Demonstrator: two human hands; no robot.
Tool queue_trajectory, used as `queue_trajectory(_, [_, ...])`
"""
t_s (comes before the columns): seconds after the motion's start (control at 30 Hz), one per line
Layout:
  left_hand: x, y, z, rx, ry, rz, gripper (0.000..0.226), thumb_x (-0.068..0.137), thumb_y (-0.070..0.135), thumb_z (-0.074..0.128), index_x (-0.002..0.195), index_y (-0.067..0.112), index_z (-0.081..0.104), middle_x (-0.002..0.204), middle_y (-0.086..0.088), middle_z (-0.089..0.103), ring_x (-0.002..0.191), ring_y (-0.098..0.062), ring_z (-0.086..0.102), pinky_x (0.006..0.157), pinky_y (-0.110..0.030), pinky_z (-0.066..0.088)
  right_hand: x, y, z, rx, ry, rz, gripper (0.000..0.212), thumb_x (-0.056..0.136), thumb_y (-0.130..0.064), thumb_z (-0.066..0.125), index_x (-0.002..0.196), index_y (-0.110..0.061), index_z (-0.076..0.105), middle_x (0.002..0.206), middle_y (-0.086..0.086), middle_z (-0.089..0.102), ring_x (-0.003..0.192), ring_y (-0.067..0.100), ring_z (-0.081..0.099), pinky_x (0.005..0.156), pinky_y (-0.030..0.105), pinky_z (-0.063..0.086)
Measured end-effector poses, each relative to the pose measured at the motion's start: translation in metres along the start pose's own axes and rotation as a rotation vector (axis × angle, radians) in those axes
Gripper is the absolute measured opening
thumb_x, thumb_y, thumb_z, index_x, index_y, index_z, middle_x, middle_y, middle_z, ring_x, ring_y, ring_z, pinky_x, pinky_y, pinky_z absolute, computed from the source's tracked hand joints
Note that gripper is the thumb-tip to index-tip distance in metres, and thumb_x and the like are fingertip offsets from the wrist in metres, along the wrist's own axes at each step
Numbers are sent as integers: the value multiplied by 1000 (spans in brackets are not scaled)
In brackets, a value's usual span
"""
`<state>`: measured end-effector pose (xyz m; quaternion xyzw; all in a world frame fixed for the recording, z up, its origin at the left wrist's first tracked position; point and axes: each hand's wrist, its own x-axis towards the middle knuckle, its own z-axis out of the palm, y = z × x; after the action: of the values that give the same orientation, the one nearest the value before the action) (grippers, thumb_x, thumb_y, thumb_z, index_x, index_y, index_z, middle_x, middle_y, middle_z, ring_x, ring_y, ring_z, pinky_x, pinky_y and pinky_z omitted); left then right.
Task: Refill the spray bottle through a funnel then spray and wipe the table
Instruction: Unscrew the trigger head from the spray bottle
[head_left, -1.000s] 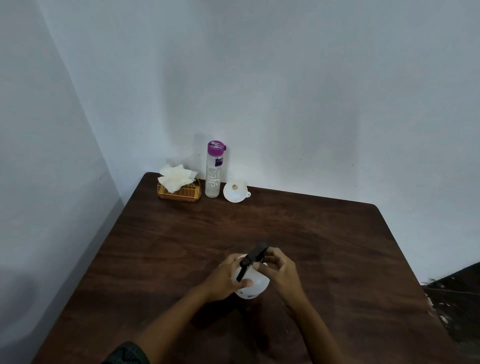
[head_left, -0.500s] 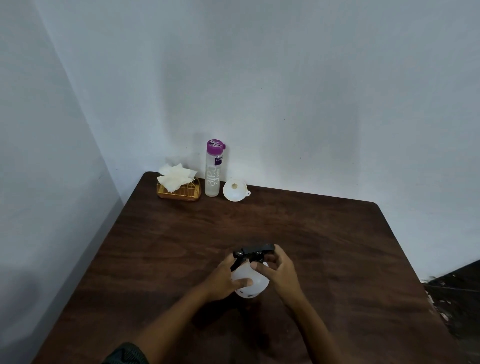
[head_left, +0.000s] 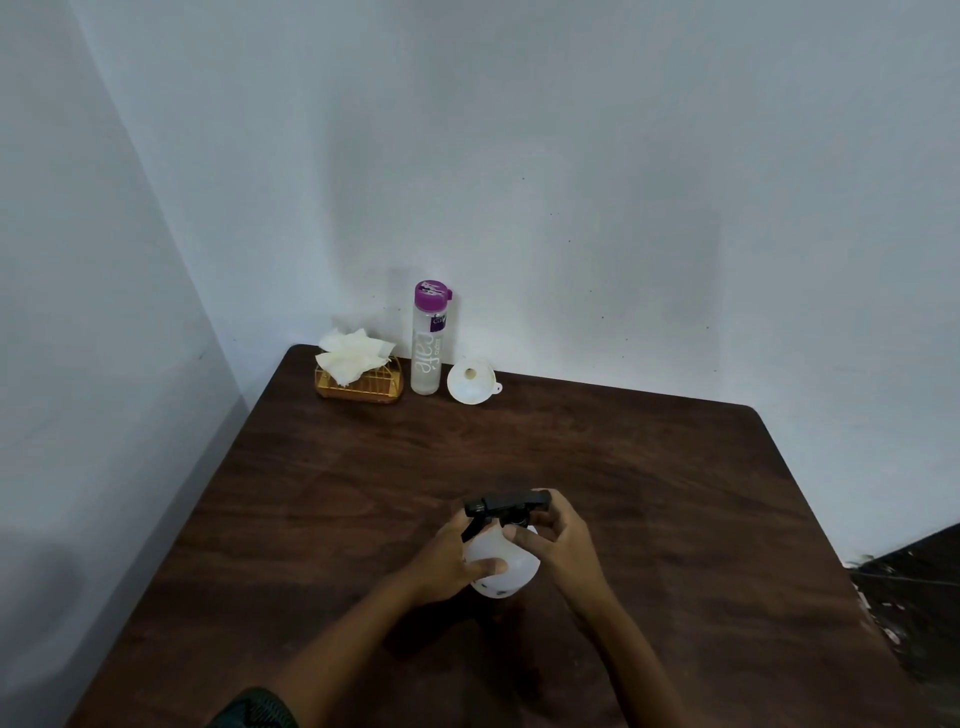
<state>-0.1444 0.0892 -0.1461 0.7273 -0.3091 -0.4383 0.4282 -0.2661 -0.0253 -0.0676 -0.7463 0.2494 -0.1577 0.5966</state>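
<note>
Dim, soft, bluish light; faint shadows on wall (head_left: 519, 182); wide-angle bending at edges; slight softness throughout, no glare.

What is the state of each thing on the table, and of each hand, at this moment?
Spray bottle: upright on the table, black spray head on top.
Left hand: grips the spray bottle's body.
Right hand: pinches the spray head's base.
Water bottle: upright, purple lid on.
Funnel: lying on the table, untouched.
Tissues: piled in the basket, untouched.
</note>
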Motion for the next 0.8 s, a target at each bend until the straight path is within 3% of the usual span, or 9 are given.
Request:
queue_trajectory(0.07, [1,-4,0,-5,23,-1,85,62,61,75,134,29,42,133,9,51,122,-9,50,101,-41,47,-2,1,-1,13,-18,16,48,66,-40,67,108,-15,61,105,-1,67,98,6,62,83,24,52])
queue_trajectory(0.2, [4,-10,-1,11,31,3,92,54,71,74,132,33,44,132,9,51,121,-11,51,101,-43,47,-5,4,-3,27,-50,53,36,74,-30,62,105,-13,62,106,3,66,100,11,62,79,23,51])
queue_trajectory(0.37, [-2,3,0,89,-11,30,84,72,57,69,142,29,34,139,15,31,128,-8,35,107,-31,36,-5,0,0,32,-18,49,47,68,-27,67,114,-20,58,109,-4,64,101,7,61,77,21,50])
queue_trajectory(0.43, [-2,4,0,108,-24,45,88,69,63,65,144,29,32,141,14,25,130,-11,30,109,-34,34,-4,-3,2,24,22,41,50,64,-29,72,109,-18,56,106,-3,64,98,9,61,75,23,51])
queue_trajectory(0.53, [-4,3,-2,54,-11,20,93,61,65,70,140,30,36,140,11,37,128,-12,41,107,-41,41,-2,-4,0,-7,18,10,43,64,-36,71,101,-16,60,100,0,67,94,9,63,77,25,52])
queue_trajectory(0.6, [-3,2,-2,54,11,3,75,65,55,75,129,36,41,135,8,46,124,-13,46,104,-43,44,-3,-3,-4,-19,-17,18,34,72,-29,70,103,-16,63,102,-1,67,97,7,62,81,25,51])
queue_trajectory(0.67, [-4,6,-2,110,12,23,59,75,42,74,118,47,34,134,7,42,126,-14,42,106,-42,41,-2,-1,-8,-32,-50,52,26,82,-16,67,108,-15,62,107,-1,66,101,9,61,84,26,51])
queue_trajectory(0.8, [0,4,-2,105,12,26,64,78,38,73,127,38,33,136,7,40,127,-13,39,107,-41,39,-4,-2,-10,-45,-92,70,25,88,-8,58,113,-14,60,112,0,63,104,10,59,84,24,50])
